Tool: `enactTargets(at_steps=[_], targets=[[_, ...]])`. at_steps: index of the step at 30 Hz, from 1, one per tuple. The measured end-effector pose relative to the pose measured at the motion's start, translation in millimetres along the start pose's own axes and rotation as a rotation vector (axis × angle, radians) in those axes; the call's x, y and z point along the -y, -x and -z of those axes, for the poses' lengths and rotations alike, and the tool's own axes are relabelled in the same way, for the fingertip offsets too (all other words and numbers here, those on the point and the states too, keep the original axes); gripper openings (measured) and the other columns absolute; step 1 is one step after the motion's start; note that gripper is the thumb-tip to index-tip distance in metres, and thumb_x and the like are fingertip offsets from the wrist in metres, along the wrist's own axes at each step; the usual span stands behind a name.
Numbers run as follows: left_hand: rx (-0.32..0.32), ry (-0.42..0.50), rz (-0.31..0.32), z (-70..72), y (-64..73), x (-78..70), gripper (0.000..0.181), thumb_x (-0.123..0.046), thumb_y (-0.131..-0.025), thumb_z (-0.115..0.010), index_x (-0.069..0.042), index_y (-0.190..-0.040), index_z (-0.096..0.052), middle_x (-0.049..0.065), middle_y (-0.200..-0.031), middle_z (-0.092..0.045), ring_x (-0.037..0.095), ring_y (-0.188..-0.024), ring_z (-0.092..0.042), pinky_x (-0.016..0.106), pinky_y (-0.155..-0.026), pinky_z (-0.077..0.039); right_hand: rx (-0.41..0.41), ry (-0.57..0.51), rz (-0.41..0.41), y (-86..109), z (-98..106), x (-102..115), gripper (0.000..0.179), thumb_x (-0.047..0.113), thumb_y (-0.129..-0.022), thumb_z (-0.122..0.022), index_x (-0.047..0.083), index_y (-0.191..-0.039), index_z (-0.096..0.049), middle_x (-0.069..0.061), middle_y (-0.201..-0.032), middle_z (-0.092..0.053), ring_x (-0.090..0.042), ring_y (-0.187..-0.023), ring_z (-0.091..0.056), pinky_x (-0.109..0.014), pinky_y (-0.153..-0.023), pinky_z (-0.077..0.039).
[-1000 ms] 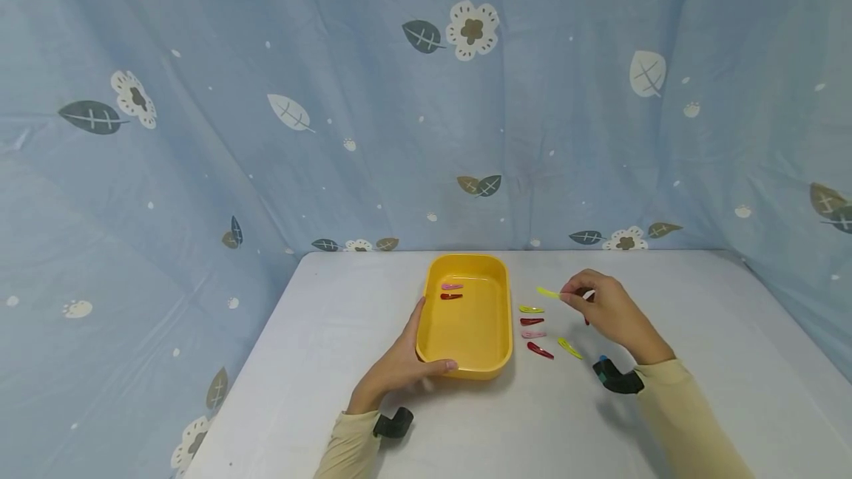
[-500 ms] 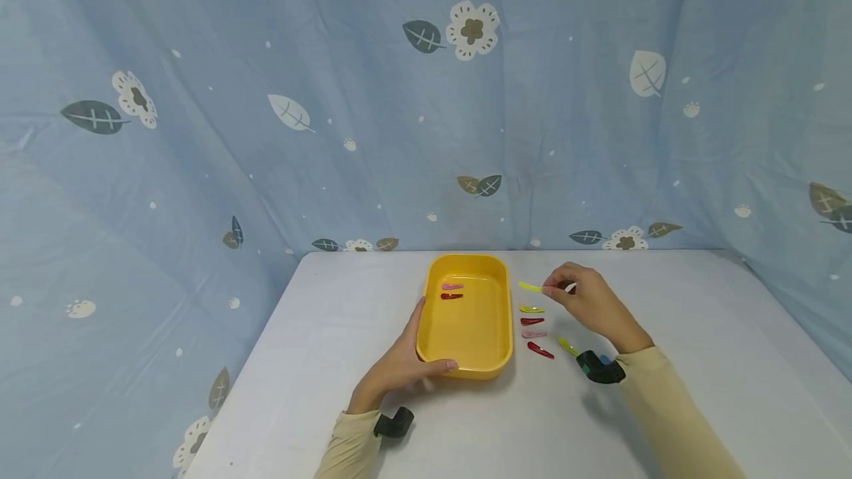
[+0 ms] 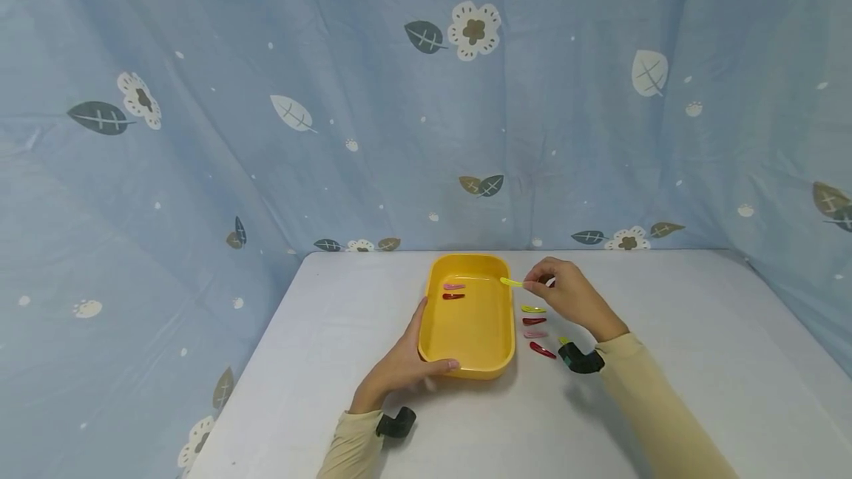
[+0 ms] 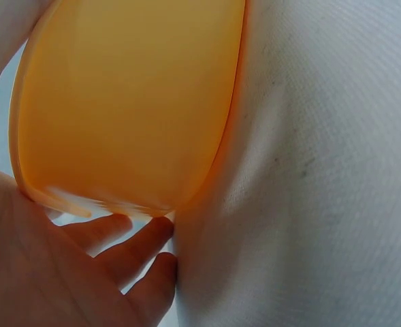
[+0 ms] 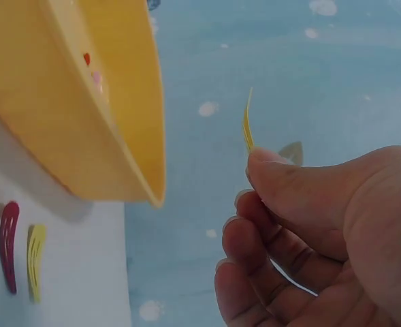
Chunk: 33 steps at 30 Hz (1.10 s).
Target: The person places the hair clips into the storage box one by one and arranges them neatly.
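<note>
Between thumb and forefinger my right hand [image 3: 566,294] pinches a yellow snap hair clip [image 3: 510,282], held up by the right rim of a yellow tray [image 3: 469,338]. The right wrist view has this clip [image 5: 247,128] pointing upward, apart from the tray wall. My left hand [image 3: 402,364] holds the tray's near left corner, thumb over the near rim, fingers along the left wall. Inside the tray lie a pink clip [image 3: 454,287] and a red clip [image 3: 453,296]. Right of it, a yellow clip [image 3: 533,310], red clip [image 3: 534,321], pink clip [image 3: 535,335] and slanted red clip [image 3: 542,350] lie in a column.
Another yellow clip [image 3: 563,341] is mostly hidden behind the black wrist camera [image 3: 581,359] on the right arm. The white table [image 3: 333,316] ends at the back against a blue patterned curtain [image 3: 373,131].
My right hand has moved left with the yellow hair clip, from over the table to the tray's right rim. The left hand and the tray have stayed put.
</note>
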<state>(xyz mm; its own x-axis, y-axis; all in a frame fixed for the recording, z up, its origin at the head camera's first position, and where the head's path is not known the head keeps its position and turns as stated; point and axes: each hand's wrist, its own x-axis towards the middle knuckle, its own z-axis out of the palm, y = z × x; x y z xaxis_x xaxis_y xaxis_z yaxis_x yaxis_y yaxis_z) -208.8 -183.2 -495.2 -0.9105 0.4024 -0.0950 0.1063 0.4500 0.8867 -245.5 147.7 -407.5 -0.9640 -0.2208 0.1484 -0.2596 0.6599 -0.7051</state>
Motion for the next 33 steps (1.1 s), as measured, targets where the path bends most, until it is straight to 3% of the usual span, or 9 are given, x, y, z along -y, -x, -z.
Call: enactTargets(at_steps=[14,24,33], targets=[[0.0,0.014,-0.015,-0.6,0.6,1.3,0.13,-0.053,-0.078,-0.087,-0.029,-0.167,0.004,0.006,-0.175,-0.015,0.026,-0.15,-0.038,0.059,-0.127,-0.027,0.04,-0.028,0.056,-22.7,-18.2,17.6,0.007,0.007,-0.097,-0.07,0.004,-0.097,-0.076,-0.01,-0.096,-0.071,-0.02,-0.088,-0.062,-0.036,-0.083,-0.057],[0.004,0.025,-0.013,-0.9,-0.2,2.3,0.129,-0.052,-0.078,-0.087,-0.029,-0.167,0.004,0.004,-0.174,-0.016,0.022,-0.145,-0.041,0.057,-0.127,-0.028,0.073,-0.076,-0.008,-36.6,-33.7,28.1,0.009,0.011,-0.098,-0.071,0.004,-0.099,-0.076,-0.01,-0.099,-0.07,-0.022,-0.092,-0.06,-0.035,-0.085,-0.058],[0.013,0.02,-0.011,-0.1,0.2,0.5,0.129,-0.053,-0.079,-0.086,-0.028,-0.167,0.005,0.005,-0.174,-0.016,0.021,-0.143,-0.042,0.055,-0.127,-0.028,0.089,-0.096,-0.003,-48.6,-50.2,27.4,0.01,0.01,-0.097,-0.071,0.001,-0.097,-0.076,-0.013,-0.097,-0.071,-0.021,-0.086,-0.061,-0.034,-0.081,-0.059]])
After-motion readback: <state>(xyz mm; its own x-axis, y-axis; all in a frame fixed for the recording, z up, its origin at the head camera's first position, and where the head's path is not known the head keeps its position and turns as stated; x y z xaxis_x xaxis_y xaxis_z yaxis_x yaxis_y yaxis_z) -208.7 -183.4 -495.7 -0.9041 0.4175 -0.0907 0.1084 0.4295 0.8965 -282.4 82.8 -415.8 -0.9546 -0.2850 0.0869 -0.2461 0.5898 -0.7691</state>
